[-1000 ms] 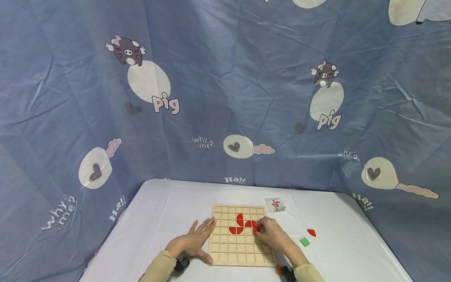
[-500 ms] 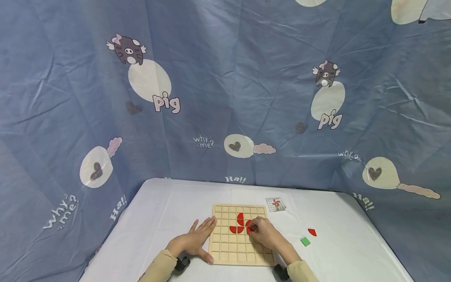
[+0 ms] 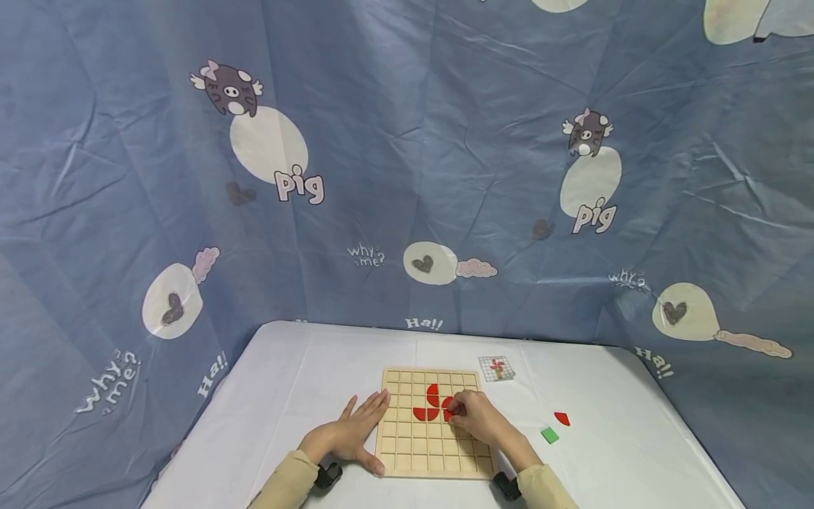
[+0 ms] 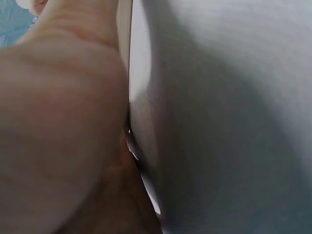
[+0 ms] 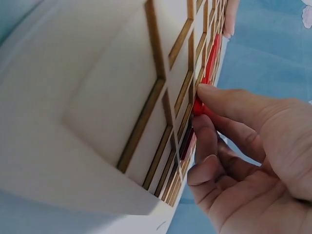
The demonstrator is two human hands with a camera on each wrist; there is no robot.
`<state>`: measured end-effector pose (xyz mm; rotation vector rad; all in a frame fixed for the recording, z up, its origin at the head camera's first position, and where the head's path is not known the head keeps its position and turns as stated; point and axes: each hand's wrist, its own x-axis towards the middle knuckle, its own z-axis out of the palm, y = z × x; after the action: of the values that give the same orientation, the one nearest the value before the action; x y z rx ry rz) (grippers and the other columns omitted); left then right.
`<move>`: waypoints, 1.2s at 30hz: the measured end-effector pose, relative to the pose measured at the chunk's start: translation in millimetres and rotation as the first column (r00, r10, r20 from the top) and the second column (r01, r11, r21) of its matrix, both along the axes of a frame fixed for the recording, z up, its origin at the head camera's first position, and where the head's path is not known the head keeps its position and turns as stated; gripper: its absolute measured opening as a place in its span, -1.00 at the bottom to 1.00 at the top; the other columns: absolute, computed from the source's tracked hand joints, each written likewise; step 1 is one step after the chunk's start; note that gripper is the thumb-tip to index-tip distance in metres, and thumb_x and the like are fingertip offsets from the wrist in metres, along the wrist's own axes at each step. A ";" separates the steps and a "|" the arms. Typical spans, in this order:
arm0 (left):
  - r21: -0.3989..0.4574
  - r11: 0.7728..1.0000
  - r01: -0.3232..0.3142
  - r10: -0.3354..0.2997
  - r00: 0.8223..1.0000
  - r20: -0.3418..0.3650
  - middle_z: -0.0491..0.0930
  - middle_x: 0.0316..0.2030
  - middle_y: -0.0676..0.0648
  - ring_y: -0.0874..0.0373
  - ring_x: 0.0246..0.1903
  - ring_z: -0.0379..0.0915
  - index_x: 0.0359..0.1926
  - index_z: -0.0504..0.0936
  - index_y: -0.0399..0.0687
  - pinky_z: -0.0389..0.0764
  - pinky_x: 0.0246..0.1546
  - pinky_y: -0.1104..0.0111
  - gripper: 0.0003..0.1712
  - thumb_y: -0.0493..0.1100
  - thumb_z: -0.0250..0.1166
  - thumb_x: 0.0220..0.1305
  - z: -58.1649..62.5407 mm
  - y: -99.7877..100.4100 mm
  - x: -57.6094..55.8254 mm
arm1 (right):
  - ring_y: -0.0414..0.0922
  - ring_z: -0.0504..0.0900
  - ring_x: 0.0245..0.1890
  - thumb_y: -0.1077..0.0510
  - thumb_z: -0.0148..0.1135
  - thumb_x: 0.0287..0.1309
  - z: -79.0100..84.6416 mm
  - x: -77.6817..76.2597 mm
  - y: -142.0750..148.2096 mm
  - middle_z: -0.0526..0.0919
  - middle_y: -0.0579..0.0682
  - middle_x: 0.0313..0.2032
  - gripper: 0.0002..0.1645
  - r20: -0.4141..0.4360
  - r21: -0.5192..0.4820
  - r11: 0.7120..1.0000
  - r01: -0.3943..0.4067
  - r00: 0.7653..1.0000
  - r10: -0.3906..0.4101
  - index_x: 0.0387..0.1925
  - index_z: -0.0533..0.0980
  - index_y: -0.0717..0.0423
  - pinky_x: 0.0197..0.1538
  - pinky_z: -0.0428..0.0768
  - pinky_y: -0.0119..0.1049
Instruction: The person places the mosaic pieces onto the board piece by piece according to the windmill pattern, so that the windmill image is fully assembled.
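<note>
A pale wooden board (image 3: 413, 449) with a raised grid lies on the white table. Near its middle, several red quarter-circle pieces (image 3: 433, 390) sit in the cells. My left hand (image 3: 350, 433) rests at the board's left edge with fingers spread; in the left wrist view its palm (image 4: 53, 122) fills the left side. Thumb and fingertips of my right hand (image 3: 478, 416) pinch a red quarter-circle piece (image 5: 198, 105) at a cell right of the centre. The right wrist view shows that piece close against the grid, partly hidden by the fingers.
Behind the board's right corner lies a gridded pattern card (image 3: 497, 368) with a red and brown figure. On the table to the right are a loose red piece (image 3: 562, 418) and a green square (image 3: 550, 435). A blue printed cloth (image 3: 381, 177) hangs behind.
My right hand has shifted left over the board with the red piece, then stayed nearly still. The orange piece seen by the right wrist earlier is now hidden. My left hand has not moved.
</note>
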<state>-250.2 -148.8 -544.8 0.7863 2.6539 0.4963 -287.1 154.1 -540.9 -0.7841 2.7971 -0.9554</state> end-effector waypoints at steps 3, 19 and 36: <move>0.001 1.000 -0.007 0.007 1.000 0.007 -0.30 0.54 -0.19 -0.13 0.52 -0.37 0.51 -0.26 -0.21 -0.33 0.45 -0.19 0.53 0.45 0.41 -0.22 -1.5 -0.2 -0.3 | -0.31 0.59 -0.37 0.28 0.39 0.04 0.2 -0.5 -1.0 0.68 -0.06 -0.32 -0.88 -0.001 0.003 1.000 0.001 1.000 -0.001 -0.34 0.61 0.14 -0.34 0.60 -0.46; -0.003 1.000 -0.010 0.010 1.000 0.007 -0.30 0.54 -0.19 -0.13 0.52 -0.37 0.51 -0.26 -0.22 -0.33 0.45 -0.18 0.54 0.45 0.41 -0.23 -0.9 0.7 0.1 | -0.35 0.52 -0.40 0.29 0.37 0.06 -2.1 1.0 -3.8 0.65 -0.06 -0.33 -0.89 0.005 -0.015 1.000 -0.001 1.000 0.001 -0.32 0.61 0.16 -0.37 0.56 -0.48; 0.009 1.000 0.008 -0.008 1.000 -0.004 -0.30 0.53 -0.23 -0.16 0.52 -0.36 0.51 -0.26 -0.25 -0.32 0.44 -0.21 0.52 0.43 0.42 -0.19 0.1 -0.7 -0.4 | -0.33 0.54 -0.40 0.29 0.34 0.11 6.8 8.7 17.2 0.64 -0.07 -0.35 -0.85 -0.038 -0.068 0.996 0.052 0.998 -0.055 -0.25 0.59 0.23 -0.38 0.58 -0.48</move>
<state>-250.6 -149.5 -544.7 0.8016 2.6530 0.5050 -278.4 171.3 -534.1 -0.7477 2.8473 -1.0585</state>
